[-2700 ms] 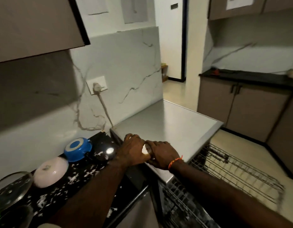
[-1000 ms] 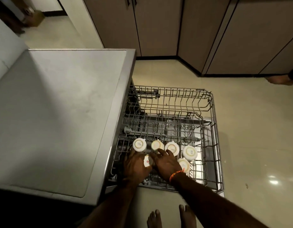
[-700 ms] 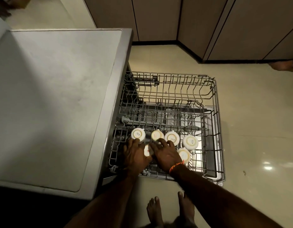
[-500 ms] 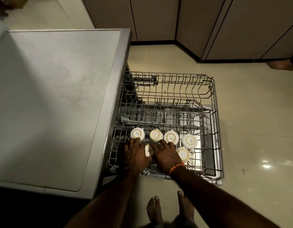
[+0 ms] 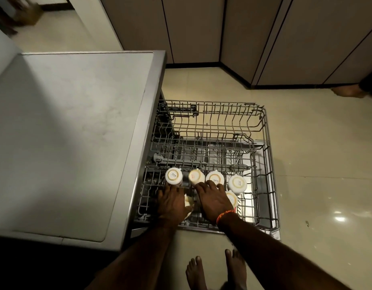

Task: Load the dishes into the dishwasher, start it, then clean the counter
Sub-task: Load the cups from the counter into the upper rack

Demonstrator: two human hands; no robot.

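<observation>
The dishwasher's upper wire rack (image 5: pixel 267 164) is pulled out over the floor. Several white cups stand upside down in its near part: a row from the left cup (image 5: pixel 173 175) to the right cup (image 5: pixel 237 183), and one more cup (image 5: pixel 232 199) behind my right wrist. My left hand (image 5: pixel 172 203) grips another white cup (image 5: pixel 187 201) low in the rack, and the cup is mostly hidden between my hands. My right hand (image 5: pixel 214 200) lies beside it with fingers spread, its fingertips touching the row of cups.
The grey dishwasher top (image 5: pixel 66 132) fills the left. A lower rack shows beneath the upper one. My bare feet (image 5: pixel 214 268) stand on the cream tile floor. Brown cabinets (image 5: pixel 201 28) line the far side. Another person's foot (image 5: pixel 348 92) is at the right edge.
I carried the cup from the dishwasher top down into the rack. Over the last second my hands have stayed low in the rack, the right hand easing slightly off the cup.
</observation>
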